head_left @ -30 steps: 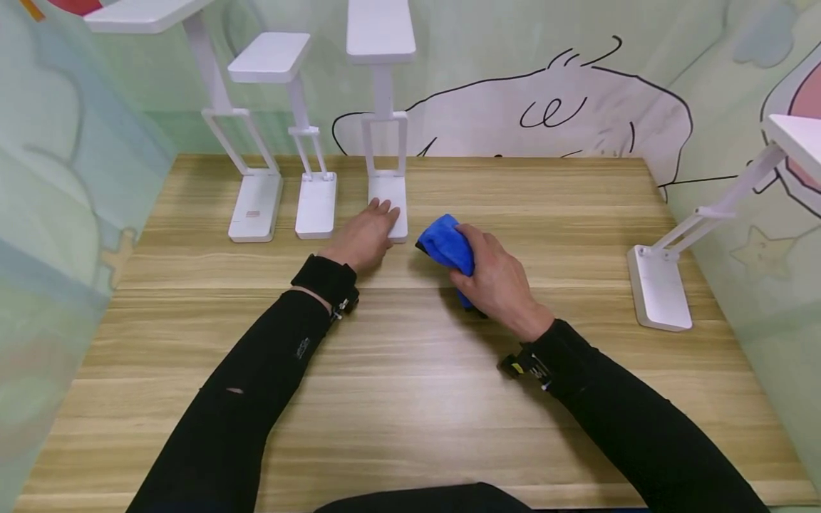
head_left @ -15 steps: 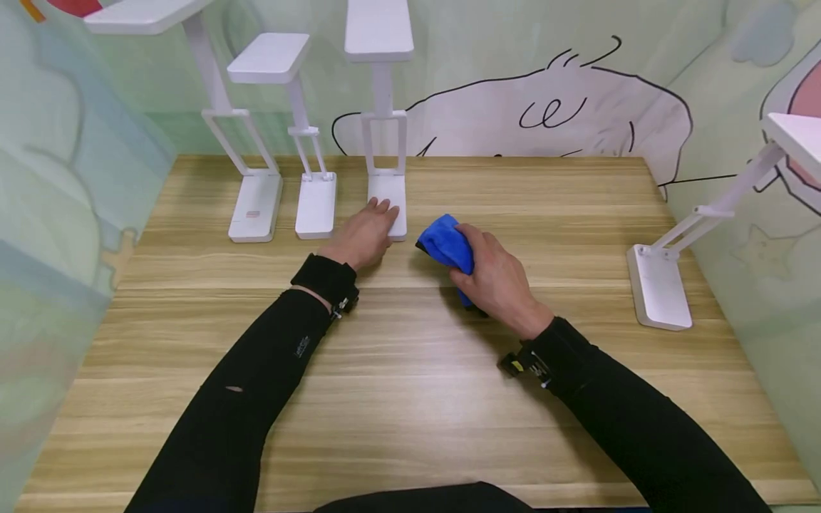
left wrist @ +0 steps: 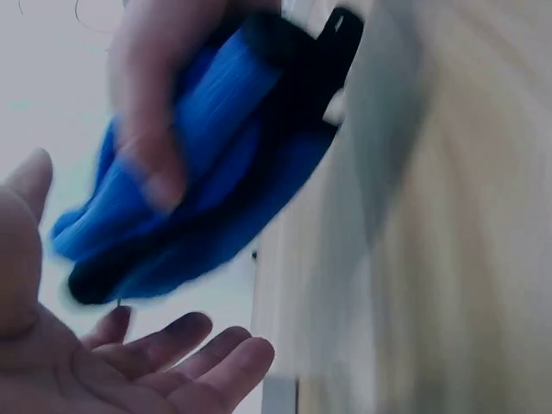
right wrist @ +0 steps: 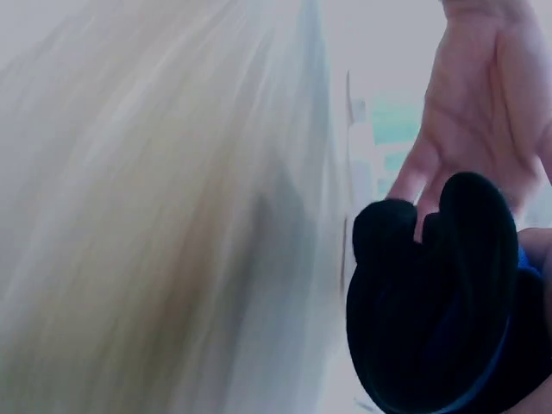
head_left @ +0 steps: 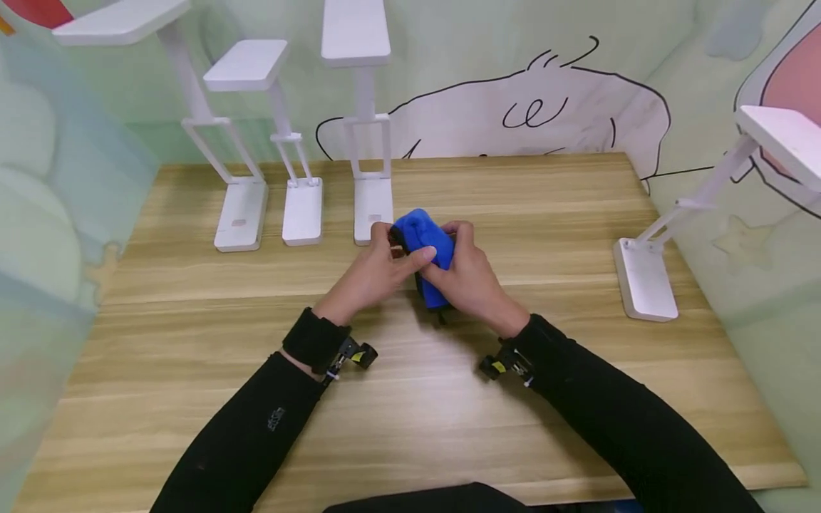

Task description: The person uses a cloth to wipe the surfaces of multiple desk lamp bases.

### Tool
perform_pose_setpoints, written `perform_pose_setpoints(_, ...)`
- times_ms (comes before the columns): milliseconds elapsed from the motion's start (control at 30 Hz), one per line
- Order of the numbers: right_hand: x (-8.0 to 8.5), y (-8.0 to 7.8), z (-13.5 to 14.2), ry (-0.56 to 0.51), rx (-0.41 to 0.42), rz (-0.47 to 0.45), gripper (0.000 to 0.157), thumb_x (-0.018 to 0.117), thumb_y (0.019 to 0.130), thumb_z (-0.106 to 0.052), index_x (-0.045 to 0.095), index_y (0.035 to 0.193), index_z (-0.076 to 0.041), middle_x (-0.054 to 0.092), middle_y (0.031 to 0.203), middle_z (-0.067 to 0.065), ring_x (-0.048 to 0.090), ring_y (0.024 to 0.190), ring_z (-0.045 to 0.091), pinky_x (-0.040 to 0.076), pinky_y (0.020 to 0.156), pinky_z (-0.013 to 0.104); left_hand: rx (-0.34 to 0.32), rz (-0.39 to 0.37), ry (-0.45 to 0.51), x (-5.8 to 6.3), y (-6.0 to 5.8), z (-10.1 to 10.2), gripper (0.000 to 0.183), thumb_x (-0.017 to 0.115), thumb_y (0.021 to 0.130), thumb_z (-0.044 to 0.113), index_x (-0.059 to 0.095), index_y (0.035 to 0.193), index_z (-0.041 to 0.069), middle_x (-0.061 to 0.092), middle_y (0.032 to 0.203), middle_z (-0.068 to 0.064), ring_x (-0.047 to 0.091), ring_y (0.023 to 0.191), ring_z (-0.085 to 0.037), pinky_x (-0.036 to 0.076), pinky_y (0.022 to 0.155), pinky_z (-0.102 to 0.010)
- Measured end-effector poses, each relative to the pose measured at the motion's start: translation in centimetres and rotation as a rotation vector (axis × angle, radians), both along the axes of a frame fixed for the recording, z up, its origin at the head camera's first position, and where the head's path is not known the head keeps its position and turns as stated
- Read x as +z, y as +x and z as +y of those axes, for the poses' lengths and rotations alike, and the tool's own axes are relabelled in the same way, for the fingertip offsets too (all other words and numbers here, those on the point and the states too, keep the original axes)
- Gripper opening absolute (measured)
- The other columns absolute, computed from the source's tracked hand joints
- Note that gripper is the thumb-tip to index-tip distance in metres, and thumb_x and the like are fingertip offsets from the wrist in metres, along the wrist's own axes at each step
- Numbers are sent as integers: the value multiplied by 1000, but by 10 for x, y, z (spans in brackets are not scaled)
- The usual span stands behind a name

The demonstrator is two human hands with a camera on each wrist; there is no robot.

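A folded blue cloth (head_left: pixel 420 231) with dark edging is held over the table in front of the third lamp. My right hand (head_left: pixel 474 281) grips it from the right, its thumb pressing the folds. Close by on the left is my left hand (head_left: pixel 372 274), its thumb overlapping the cloth in the head view. Seen from the left wrist, that hand (left wrist: pixel 129 362) has its palm turned up and fingers spread, just under the blue cloth (left wrist: pixel 216 129). The right wrist view shows the cloth's dark rolled end (right wrist: pixel 427 302) and the left palm (right wrist: pixel 483 112) behind it.
Three white desk lamps stand at the back left: one on the far left (head_left: pixel 241 214), a smaller one (head_left: pixel 303 214) and a third (head_left: pixel 373 203). Another white lamp (head_left: pixel 646 281) is near the right edge of the wooden table (head_left: pixel 545 427). Printed walls enclose the table.
My left hand has left the third lamp's base and come to the cloth. The right hand has brought the cloth slightly left and turned it. The head view has shifted a little.
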State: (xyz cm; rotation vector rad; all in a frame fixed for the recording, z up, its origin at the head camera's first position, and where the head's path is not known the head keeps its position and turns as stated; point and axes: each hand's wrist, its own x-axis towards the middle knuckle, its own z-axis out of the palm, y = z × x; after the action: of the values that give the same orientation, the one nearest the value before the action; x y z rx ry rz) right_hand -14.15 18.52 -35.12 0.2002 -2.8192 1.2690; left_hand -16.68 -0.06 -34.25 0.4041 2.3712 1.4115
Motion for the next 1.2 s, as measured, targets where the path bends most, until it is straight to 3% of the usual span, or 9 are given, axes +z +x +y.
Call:
perform_pose_setpoints(100,4,5,-10,2,76,33,67,67,85,-38,30,132,-6,56,120,24,60,100,31,53,83,48,45,-8,67,0,6,5,107,54,81,74,6,146,4,49,133,-24,53,118,-27,45,99,-44)
perform_pose_setpoints(233,4,10,-10,61,198,83,71,67,87,-40,32,139,-7,52,131,20,57,108,27,52,89,46,150,36,153,-2,8,7,81,60,88,52,16,141,9,50,129,-21,56,112,-28,49,94,-48)
perform_pose_setpoints(333,4,15,5,169,222,160,71,63,90,-46,35,144,-8,50,137,15,56,114,24,51,90,46,190,84,106,-3,8,2,67,61,89,40,24,138,13,49,131,-19,54,112,-29,49,92,-52)
perform_pose_setpoints(500,2,17,44,361,29,298,59,59,95,-37,44,139,-1,55,132,18,57,111,28,51,88,48,177,137,-55,-5,12,-17,63,60,88,37,31,138,13,52,130,-18,54,109,-30,49,89,-55)
perform_pose_setpoints(600,3,17,72,434,-114,294,54,59,93,-29,48,135,3,56,128,23,56,112,34,50,90,50,164,131,-123,-5,14,-28,65,59,89,38,31,141,11,53,129,-22,55,107,-34,50,85,-57)
perform_pose_setpoints(800,-2,18,119,581,-291,204,53,56,89,-23,48,130,9,53,128,30,53,112,44,47,88,59,170,91,-188,-6,16,-44,72,57,90,37,24,148,9,50,132,-27,55,108,-39,49,84,-61)
perform_pose_setpoints(967,-7,26,155,709,-436,106,47,56,83,-21,51,114,13,54,115,34,51,98,52,44,73,66,156,80,-196,-9,18,-44,70,57,90,37,26,146,8,52,129,-27,57,103,-38,51,83,-58)
perform_pose_setpoints(1100,-7,32,173,723,-523,72,36,53,81,-20,47,98,12,50,95,32,47,86,53,40,63,67,150,78,-200,-10,17,-42,71,56,90,38,25,146,8,53,128,-27,58,100,-37,52,81,-57)
perform_pose_setpoints(1200,-4,35,178,692,-545,14,36,49,82,-20,43,99,11,45,94,32,43,85,54,37,61,68,148,69,-207,-10,16,-42,73,56,90,38,23,148,8,52,130,-28,58,102,-38,51,83,-58)
